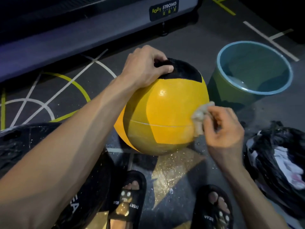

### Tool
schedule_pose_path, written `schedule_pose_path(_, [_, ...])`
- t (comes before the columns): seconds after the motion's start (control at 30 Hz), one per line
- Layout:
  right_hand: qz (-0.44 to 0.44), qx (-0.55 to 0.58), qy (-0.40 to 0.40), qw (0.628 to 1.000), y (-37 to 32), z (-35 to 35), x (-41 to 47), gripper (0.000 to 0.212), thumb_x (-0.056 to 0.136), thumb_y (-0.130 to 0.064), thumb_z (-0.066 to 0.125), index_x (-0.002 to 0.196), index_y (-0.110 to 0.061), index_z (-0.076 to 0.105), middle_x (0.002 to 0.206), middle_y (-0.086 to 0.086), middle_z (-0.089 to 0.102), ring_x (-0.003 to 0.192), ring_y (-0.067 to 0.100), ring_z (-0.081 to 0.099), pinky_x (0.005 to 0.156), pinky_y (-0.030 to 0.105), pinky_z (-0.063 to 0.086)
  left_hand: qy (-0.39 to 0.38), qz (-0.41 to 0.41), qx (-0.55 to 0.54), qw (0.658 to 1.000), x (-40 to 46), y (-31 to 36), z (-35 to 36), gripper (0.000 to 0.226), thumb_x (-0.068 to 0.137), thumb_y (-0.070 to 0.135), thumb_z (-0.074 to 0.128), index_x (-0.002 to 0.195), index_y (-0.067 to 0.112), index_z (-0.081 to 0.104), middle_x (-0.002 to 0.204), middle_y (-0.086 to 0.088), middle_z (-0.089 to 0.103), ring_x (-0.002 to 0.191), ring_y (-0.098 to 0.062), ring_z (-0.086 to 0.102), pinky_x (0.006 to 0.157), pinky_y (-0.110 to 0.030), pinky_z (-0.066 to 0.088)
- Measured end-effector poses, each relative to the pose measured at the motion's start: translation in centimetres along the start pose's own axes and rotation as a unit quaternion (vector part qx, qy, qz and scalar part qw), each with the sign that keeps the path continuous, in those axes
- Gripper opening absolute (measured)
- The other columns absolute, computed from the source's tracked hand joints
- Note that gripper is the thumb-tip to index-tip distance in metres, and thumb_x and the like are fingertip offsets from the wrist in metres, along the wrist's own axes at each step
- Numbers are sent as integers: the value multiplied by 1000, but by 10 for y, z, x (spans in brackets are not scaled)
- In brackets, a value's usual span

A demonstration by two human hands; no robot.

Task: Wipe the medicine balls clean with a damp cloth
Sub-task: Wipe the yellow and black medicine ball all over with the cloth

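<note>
Underfoot, the head view shows a dark speckled rubber gym floor [189, 38] painted with white and yellow-green lines and arcs, and with a gold patch scattered with pale flecks just below the ball. Along the top edge runs the grey base of a fitness machine [69, 38] bearing a "BODY STRONG" label. To the right of the ball, very close to it, stands a round green plastic bucket with a light-blue rim [221, 90]; a little water shows at its bottom.

Resting on the floor at centre is the large yellow medicine ball with black panels [165, 113]. The left hand [145, 68] lies on its top, fingers curled into the black fabric patch there, gripping it. The right hand [222, 128] pinches a small crumpled pale cloth [199, 118] and presses it against the ball's right side.

At the lower right a black plastic bag with white fabric showing inside [277, 162] is cut off by the frame edge. A dark round object [14, 142] at the left edge is partly hidden behind the forearm; I cannot tell what it is. 2 feet in black slide sandals [130, 200] show at the bottom, their printed lettering only partly legible.
</note>
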State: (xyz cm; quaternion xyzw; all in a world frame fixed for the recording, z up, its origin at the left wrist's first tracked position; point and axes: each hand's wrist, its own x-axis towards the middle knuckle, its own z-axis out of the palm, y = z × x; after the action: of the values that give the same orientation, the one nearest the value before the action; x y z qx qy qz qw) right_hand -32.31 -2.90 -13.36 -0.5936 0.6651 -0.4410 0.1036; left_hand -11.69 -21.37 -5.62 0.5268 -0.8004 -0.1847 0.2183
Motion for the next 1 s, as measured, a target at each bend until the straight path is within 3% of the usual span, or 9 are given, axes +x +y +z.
schedule_pose_path(0.1, [160, 66, 18, 985, 22, -12, -1, 12, 99, -18, 64, 110, -19, 69, 100, 1, 70, 90, 17, 67, 83, 42, 57, 3, -3, -6, 1000, -4, -8, -6, 26, 90, 54, 69, 98, 31, 79, 92, 15, 73, 97, -13, 67, 90, -43, 53])
schedule_pose_path(0.27, [197, 135, 94, 966, -5, -17, 6, 10, 101, -23, 63, 107, -16, 65, 94, 4, 69, 76, 4, 59, 67, 14, 49, 36, -15, -24, 999, -14, -23, -8, 22, 90, 53, 70, 89, 32, 77, 85, 14, 72, 88, -11, 67, 84, -44, 54])
schedule_pose_path(0.4, [124, 100, 108, 981, -41, -13, 20, 9, 99, -23, 64, 108, -19, 65, 92, -2, 66, 77, 11, 63, 67, 25, 52, 49, -7, -35, 998, -20, -23, -6, 19, 91, 54, 68, 90, 36, 76, 86, 17, 73, 89, -9, 67, 86, -45, 54])
schedule_pose_path(0.57, [-158, -24, -34, 987, -81, 29, -6, 12, 99, -10, 62, 107, -16, 67, 97, 3, 62, 77, 21, 59, 57, 36, 52, 54, -14, -37, 998, -17, -20, -3, 20, 88, 54, 70, 89, 35, 76, 83, 13, 73, 86, -11, 68, 82, -43, 54])
schedule_pose_path(0.63, [-203, -79, -45, 975, -72, 37, -17, 19, 90, -1, 64, 105, -12, 68, 93, 4, 59, 73, 20, 55, 53, 30, 51, 52, -10, -39, 998, -19, -22, -3, 21, 88, 54, 69, 91, 35, 77, 83, 15, 72, 85, -9, 67, 82, -42, 54])
schedule_pose_path(0.73, [-66, -12, -17, 998, -33, 22, -11, 16, 91, -6, 67, 106, -11, 65, 95, -4, 60, 75, 7, 51, 61, 17, 49, 44, -2, -42, 998, -24, -25, -5, 18, 91, 51, 69, 95, 36, 76, 88, 17, 71, 87, -8, 66, 82, -42, 54])
schedule_pose_path(0.87, [200, 93, 32, 975, 7, -1, 1, 8, 94, -27, 70, 94, -25, 62, 74, -7, 62, 62, 10, 55, 56, 40, 49, 48, 7, -46, 998, -29, -27, -7, 18, 93, 49, 69, 99, 33, 76, 95, 12, 73, 90, -11, 67, 84, -46, 55])
schedule_pose_path(0.93, [161, 107, 55, 980, -11, -3, -2, 9, 94, -24, 71, 96, -23, 62, 76, -3, 61, 62, 11, 55, 53, 34, 47, 54, 9, -43, 998, -30, -27, -7, 19, 94, 48, 69, 101, 32, 77, 96, 10, 74, 91, -12, 67, 84, -47, 55])
schedule_pose_path(1.0, [43, 95, 17, 994, -44, 6, -10, 10, 95, -12, 70, 101, -15, 64, 87, -5, 62, 70, 4, 55, 56, 21, 46, 55, 8, -42, 998, -30, -27, -6, 20, 94, 48, 68, 102, 31, 77, 97, 10, 74, 93, -13, 68, 85, -48, 55])
